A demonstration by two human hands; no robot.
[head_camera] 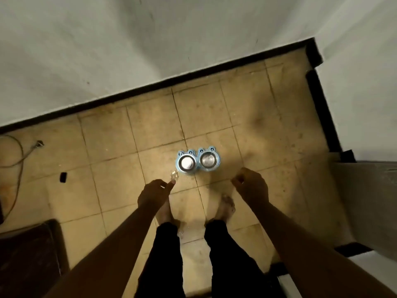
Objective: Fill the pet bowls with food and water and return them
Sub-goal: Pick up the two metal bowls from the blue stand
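A light blue double bowl stand (pixel 198 171) sits on the tiled floor just ahead of my bare feet. It holds two round steel bowls, the left bowl (pixel 187 162) and the right bowl (pixel 208 159). Both shine, and I cannot tell what is in them. My left hand (pixel 153 190) hangs below and left of the stand with its fingers curled and nothing in it. My right hand (pixel 252 186) hangs below and right of the stand, closed in a loose fist, also with nothing in it. Neither hand touches the stand. A small wet glint (pixel 174 176) lies on the floor by the left hand.
A white wall with black skirting (pixel 193 76) runs behind the bowls. A grey cable (pixel 19 155) and a small black object (pixel 63 177) lie on the floor at left. Dark furniture (pixel 28 254) fills the lower left. A grey ledge (pixel 365 201) stands at right.
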